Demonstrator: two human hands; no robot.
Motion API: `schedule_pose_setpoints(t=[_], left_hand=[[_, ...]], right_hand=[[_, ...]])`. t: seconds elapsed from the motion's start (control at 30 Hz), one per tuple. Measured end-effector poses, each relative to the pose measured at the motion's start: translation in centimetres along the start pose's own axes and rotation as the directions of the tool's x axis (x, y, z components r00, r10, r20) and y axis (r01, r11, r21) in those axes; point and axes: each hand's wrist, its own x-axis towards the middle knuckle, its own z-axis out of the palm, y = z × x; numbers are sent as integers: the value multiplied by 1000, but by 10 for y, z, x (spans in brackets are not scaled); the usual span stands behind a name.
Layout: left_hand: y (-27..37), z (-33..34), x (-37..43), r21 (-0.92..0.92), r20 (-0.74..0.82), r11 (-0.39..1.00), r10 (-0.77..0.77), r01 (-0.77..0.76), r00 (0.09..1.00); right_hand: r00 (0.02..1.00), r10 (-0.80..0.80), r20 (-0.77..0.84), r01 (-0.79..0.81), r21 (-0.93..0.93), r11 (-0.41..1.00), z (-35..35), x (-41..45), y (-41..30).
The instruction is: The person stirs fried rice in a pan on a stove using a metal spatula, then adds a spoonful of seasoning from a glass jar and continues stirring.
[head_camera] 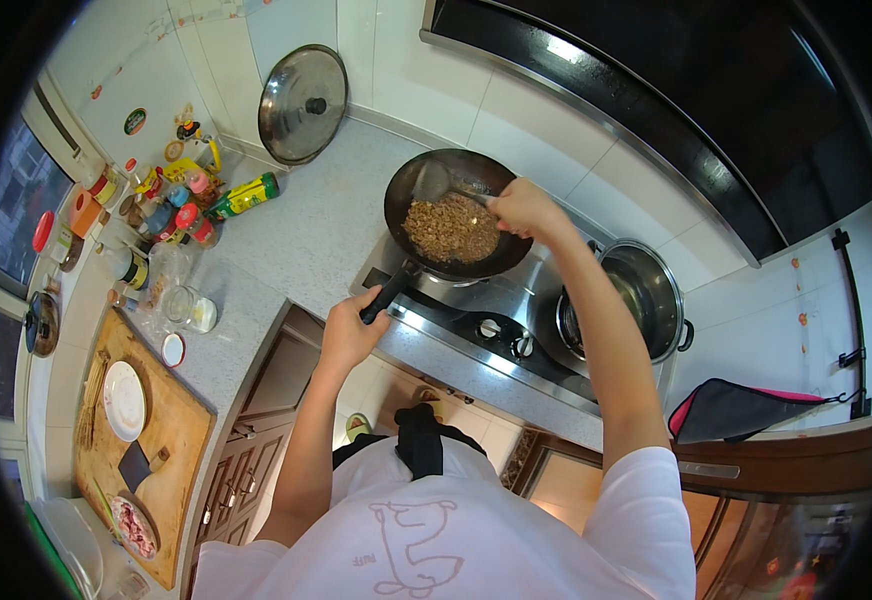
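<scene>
My left hand (353, 328) grips the black handle of a dark wok (511, 262), which sits over the left burner of a steel gas stove (548, 300). Brown minced food (447, 229) lies in the wok. Above the wok's right side, my right hand (524, 210) is closed around the handle of a metal spatula (431, 181). The spatula's blade rests against the far side of the wok, at the edge of the food. A steel pot (665, 292) stands on the right burner, partly behind my right forearm.
A large pan lid (303, 105) leans against the wall. Seasoning bottles (245, 196) and an open glass jar (190, 309) crowd the left counter. The wooden cutting board (185, 420) holds a white plate (125, 401), a cleaver (135, 466) and a plate of raw meat (134, 527). A range hood (616, 90) overhangs.
</scene>
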Motion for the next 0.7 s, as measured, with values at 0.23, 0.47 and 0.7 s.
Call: schedule_pose_setpoints(t=[0.23, 0.47, 0.7], left_hand=[[-7, 3, -2, 8, -20, 1000, 16, -15, 1000], [2, 0, -3, -3, -3, 1000, 5, -5, 1000], [-1, 4, -1, 1, 11, 1000, 6, -6, 1000]], right_hand=[[871, 307, 384, -490, 615, 618, -27, -8, 91], [786, 215, 579, -617, 754, 224, 14, -72, 153], [980, 201, -5, -188, 328, 926, -30, -162, 103]])
